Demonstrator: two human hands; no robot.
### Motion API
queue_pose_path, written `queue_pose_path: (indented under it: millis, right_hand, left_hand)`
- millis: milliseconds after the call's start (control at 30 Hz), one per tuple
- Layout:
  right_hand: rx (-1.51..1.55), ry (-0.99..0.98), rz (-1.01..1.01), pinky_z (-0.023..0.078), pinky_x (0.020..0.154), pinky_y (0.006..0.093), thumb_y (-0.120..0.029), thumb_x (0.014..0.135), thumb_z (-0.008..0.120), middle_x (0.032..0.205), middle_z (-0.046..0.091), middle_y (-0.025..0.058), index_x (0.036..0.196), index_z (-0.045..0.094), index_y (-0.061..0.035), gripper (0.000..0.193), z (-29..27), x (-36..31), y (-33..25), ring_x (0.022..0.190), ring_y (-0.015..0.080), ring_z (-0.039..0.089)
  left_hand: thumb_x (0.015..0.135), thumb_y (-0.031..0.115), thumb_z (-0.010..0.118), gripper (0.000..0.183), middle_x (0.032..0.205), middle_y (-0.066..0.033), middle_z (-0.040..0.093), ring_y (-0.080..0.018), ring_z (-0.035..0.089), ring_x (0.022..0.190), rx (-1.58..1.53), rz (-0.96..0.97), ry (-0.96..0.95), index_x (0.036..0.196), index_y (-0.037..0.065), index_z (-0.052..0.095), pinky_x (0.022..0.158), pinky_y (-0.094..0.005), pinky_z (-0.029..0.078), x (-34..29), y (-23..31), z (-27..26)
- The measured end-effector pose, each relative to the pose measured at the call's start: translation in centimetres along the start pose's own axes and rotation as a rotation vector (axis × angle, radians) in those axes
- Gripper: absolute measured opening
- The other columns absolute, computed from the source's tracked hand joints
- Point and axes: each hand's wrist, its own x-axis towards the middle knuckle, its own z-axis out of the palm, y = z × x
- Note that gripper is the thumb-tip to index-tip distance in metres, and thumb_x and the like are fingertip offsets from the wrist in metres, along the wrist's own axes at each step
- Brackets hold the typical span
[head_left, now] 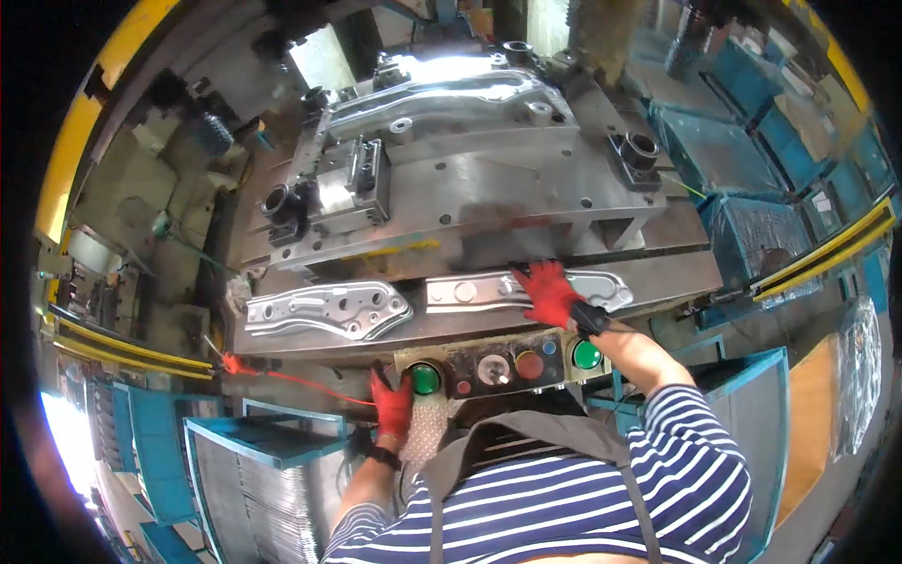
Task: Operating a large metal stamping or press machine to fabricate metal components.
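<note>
My right hand (548, 293), in a red glove, reaches across the middle of a long stamped metal part (460, 292) lying on the front ledge of the press die. Its fingers bend over the far edge of the part, and its palm hides some of the surface. A second stamped metal part (329, 308), wider at its right end, rests on the ledge to the left. My left hand (392, 406), also red-gloved, is beside the left green push button (426, 378), fingers apart and holding nothing I can see.
Between two green buttons sits a control panel (507, 369) with a red knob. Beyond the ledge rises the steel die block (470, 202), with a shiny formed piece (442, 101) on top. A blue rack (268, 442) of stacked metal pieces stands lower left. Yellow-edged rails (827, 249) flank the press.
</note>
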Motion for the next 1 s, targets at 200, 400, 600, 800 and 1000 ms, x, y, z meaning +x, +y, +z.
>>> queue_pose_path:
  millis: [200,400,600,800,1000]
  right_hand:
    - [0.364,0.263,0.032,0.038,0.102,0.0459,-0.033,0.065,0.08,0.126,0.05,0.0253,0.136,0.047,-0.0056,0.083,-9.5,-6.9,0.5,0.118,0.0415,0.049]
    - [1.32,0.274,0.327,0.045,0.093,0.0366,-0.027,0.087,0.063,0.12,0.059,0.0137,0.128,0.054,-0.0044,0.047,-12.6,-7.2,6.0,0.113,0.0228,0.055]
    - [1.49,0.39,0.131,0.037,0.107,0.0381,-0.031,0.099,0.046,0.136,0.05,0.0111,0.138,0.043,-0.0043,0.047,-12.7,-4.8,14.2,0.123,0.023,0.048]
    - [1.945,-0.155,-0.077,0.042,0.1,0.0417,-0.034,0.098,0.049,0.133,0.053,0.0092,0.139,0.045,-0.0092,0.048,-14.9,0.5,16.6,0.116,0.0246,0.052]
    - [1.89,0.139,0.134,0.05,0.092,0.0403,-0.042,0.096,0.051,0.13,0.054,0.0121,0.14,0.043,-0.0096,0.055,-12.2,2.0,20.6,0.109,0.026,0.057]
  left_hand:
    - [0.074,0.02,0.076,0.072,0.127,-0.0245,0.053,-0.0417,0.05,0.118,0.194,0.501,-0.294,0.136,0.003,0.045,0.1,-0.0453,0.042,-3.2,8.0,1.0]
    - [0.076,0.031,0.077,0.078,0.137,-0.0239,0.046,-0.0387,0.044,0.127,-0.164,0.798,-0.494,0.139,0.001,0.042,0.108,-0.0435,0.034,-0.7,20.8,8.1]
    - [0.062,0.049,0.081,0.11,0.142,-0.0333,0.032,-0.0479,0.029,0.134,-0.181,0.964,-0.482,0.143,-0.006,0.029,0.112,-0.0544,0.022,-2.0,31.8,11.7]
    - [0.061,0.053,0.081,0.122,0.147,-0.0355,0.021,-0.0496,0.021,0.139,-0.093,0.912,-0.522,0.146,-0.007,0.018,0.112,-0.0591,0.016,-2.2,33.4,13.0]
    - [0.061,0.056,0.079,0.128,0.15,-0.0354,0.015,-0.049,0.014,0.141,-0.122,0.885,-0.539,0.147,-0.01,0.011,0.114,-0.057,0.013,-1.5,34.7,14.0]
